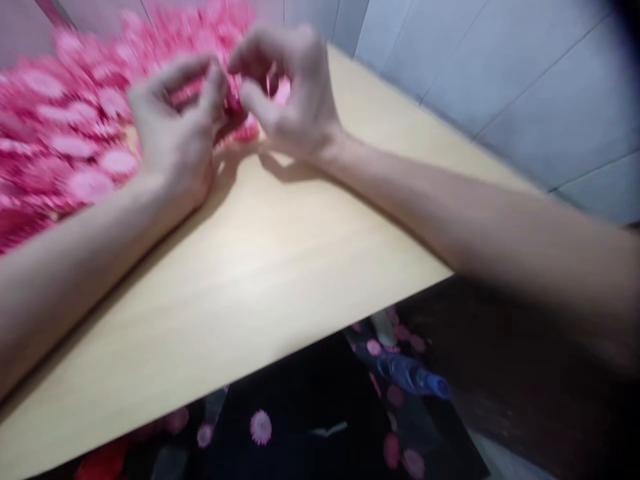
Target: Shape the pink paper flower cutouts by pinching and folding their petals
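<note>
Both hands are raised close together over the far part of the table, slightly smeared by motion. My left hand [175, 130] has its thumb and fingertips pinched together at a small dark pink flower piece [234, 101] between the two hands. My right hand [305, 93] is curled opposite, thumb and fingers bent toward the same piece. Light pink petal material [283, 91] shows inside the curl of the right hand. Just under the fingers, a red-pink flower piece [247, 129] rests near the tabletop. The exact contact of the fingertips is blurred.
A large heap of pink frilled flower pieces [90, 183] covers the table's left and back. The pale wooden table [240, 267] ends in a slanting front edge. Tiled wall [450, 60] stands behind. Below lie a blue plastic bottle [410, 375] and scattered flower pieces [261, 427].
</note>
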The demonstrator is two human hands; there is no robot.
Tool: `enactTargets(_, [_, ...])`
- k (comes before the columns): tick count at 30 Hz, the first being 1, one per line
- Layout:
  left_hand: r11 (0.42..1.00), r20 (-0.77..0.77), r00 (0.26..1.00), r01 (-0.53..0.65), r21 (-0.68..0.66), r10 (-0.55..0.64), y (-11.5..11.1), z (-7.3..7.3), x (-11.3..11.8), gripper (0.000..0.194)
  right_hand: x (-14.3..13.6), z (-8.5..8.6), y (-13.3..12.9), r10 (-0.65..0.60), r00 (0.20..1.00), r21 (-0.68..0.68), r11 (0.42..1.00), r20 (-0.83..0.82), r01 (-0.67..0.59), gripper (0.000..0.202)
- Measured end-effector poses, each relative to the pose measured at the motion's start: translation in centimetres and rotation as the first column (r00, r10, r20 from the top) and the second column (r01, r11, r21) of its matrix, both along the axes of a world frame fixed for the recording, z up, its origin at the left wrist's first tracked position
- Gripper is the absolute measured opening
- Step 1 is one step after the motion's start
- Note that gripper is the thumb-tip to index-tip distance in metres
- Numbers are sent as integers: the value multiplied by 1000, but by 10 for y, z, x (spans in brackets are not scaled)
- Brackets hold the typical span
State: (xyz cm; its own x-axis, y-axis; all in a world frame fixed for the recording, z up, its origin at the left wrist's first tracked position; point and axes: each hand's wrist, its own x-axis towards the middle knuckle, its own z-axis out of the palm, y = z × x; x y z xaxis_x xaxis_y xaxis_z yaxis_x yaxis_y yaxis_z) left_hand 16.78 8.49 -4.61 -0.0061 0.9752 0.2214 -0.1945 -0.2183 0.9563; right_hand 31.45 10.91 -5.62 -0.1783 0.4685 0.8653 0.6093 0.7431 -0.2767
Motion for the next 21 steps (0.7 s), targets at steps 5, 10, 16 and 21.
enactTargets(5, [989, 11, 998, 53, 138, -55, 11, 22, 1, 35, -4, 35, 1, 123, 991, -49, 991, -51, -126, 8])
enactTargets(10, [990, 65, 992, 102, 95, -109, 5, 13, -4, 41, -7, 20, -6, 185, 979, -58, 980, -91, -191, 8])
enactTargets(16, [995, 98, 991, 90, 41, -94, 0, 20, -4, 39, -6, 28, -5, 246, 966, -74, 965, -73, -252, 8])
enactTargets(21, [990, 151, 980, 137, -34, -130, 1, 20, -4, 43, -3, 27, -4, 296, 951, -126, 944, -88, -306, 13])
